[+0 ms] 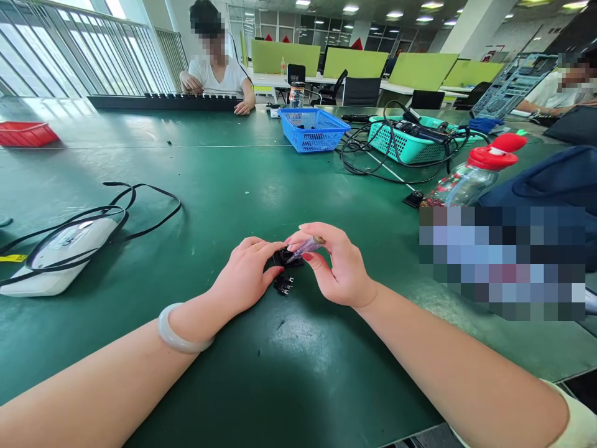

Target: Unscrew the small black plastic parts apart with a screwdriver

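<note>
My left hand (247,274) is closed on a small black plastic part (280,256), keeping it against the green table (196,261). A screwdriver (305,247) with a clear purplish handle is pinched in my right hand (338,264). Its tip points down and left at the black part; fingers hide much of that part, and I cannot tell whether the tip sits in a screw. Just below, close to my left thumb, lies a second small black piece (283,285) with several metal prongs.
A white device wrapped in black cord (69,252) lies left. Farther back stand a red tray (28,134), a blue basket (313,129) and a teal basket (410,140) of cables. A red-lidded bottle (471,171) is at right. A person (217,78) sits opposite.
</note>
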`<state>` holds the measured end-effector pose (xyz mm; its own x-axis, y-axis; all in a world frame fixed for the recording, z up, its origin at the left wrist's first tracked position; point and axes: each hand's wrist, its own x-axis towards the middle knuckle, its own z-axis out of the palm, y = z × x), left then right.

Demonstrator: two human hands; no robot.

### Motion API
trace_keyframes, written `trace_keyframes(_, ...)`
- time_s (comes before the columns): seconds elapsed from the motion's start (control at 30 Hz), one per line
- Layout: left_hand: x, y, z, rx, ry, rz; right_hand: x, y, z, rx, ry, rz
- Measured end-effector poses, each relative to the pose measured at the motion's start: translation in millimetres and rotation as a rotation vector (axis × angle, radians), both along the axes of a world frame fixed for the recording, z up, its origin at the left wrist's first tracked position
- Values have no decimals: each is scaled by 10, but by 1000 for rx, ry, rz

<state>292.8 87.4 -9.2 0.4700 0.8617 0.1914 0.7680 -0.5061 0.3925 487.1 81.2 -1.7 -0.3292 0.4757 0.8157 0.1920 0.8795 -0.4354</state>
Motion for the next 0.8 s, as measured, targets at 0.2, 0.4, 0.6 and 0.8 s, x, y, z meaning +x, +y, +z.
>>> trace_keyframes(0.2, 3, 10, -6, -12, -10, -4, -4, 6, 13, 36, -86, -77)
trace_keyframes(0.4, 0, -15, 0, 29, -7, 11, -14, 1, 32, 131, 16, -58)
trace_keyframes(0.6, -3, -27, 0, 67, -14, -12, -7, 26, 16, 191, -58, -79)
trace_keyframes(0.8, 6, -36, 16, 93, 8, -29, -30, -10, 52, 216, -160, -77)
